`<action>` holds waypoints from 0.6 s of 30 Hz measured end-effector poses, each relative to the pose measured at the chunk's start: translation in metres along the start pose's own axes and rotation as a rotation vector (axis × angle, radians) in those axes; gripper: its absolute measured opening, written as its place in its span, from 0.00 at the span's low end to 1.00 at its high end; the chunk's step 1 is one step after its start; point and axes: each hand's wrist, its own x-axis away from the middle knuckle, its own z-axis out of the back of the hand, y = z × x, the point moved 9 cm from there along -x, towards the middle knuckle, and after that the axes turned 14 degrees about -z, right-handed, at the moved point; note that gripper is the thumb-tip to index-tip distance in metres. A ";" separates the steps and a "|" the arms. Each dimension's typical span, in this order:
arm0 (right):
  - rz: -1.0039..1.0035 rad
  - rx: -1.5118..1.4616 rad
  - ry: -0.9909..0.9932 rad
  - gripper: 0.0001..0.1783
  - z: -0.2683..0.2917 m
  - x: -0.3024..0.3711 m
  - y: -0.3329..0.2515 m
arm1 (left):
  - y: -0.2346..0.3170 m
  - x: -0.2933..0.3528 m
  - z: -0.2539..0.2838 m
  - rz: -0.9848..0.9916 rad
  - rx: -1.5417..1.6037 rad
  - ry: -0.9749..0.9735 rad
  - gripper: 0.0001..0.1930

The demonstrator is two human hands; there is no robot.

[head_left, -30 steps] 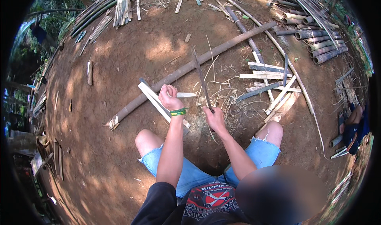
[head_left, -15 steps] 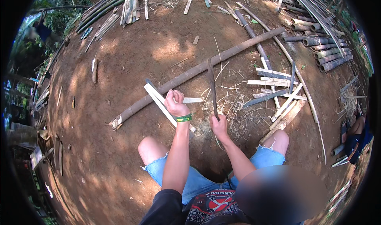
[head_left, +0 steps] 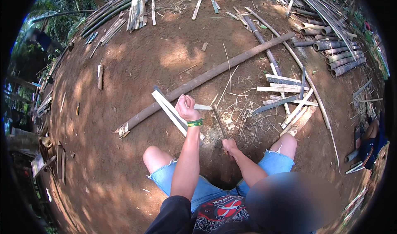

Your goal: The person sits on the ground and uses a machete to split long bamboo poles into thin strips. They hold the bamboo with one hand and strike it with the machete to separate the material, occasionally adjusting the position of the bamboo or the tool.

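Observation:
My left hand [head_left: 187, 109], with a green and yellow band at the wrist, is closed around a pale bamboo strip [head_left: 203, 107] whose end sticks out to the right. My right hand [head_left: 230, 146] grips a long, dark, narrow-bladed machete [head_left: 219, 121], seen nearly edge-on. Its far part meets or lies just beside the free end of the strip; I cannot tell whether they touch. Under the left hand, split bamboo pieces [head_left: 169, 112] lean across a long brown pole [head_left: 198, 78] on the ground. Pale shavings [head_left: 244, 114] lie right of the blade.
A stack of split bamboo [head_left: 285, 85] lies at the right, near my right knee. Thick bamboo tubes [head_left: 339, 54] are piled at the far right, and long poles [head_left: 120, 7] lie at the far left. Another person's leg [head_left: 371, 133] shows at the right edge.
The machete has swung down from pointing away to the strip's end, and my right hand has dropped slightly nearer to me. My left hand still holds the strip, almost in place.

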 end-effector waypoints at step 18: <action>-0.408 -0.167 -0.550 0.13 -0.024 -0.018 0.034 | 0.030 0.026 0.039 0.106 -0.090 -0.408 0.10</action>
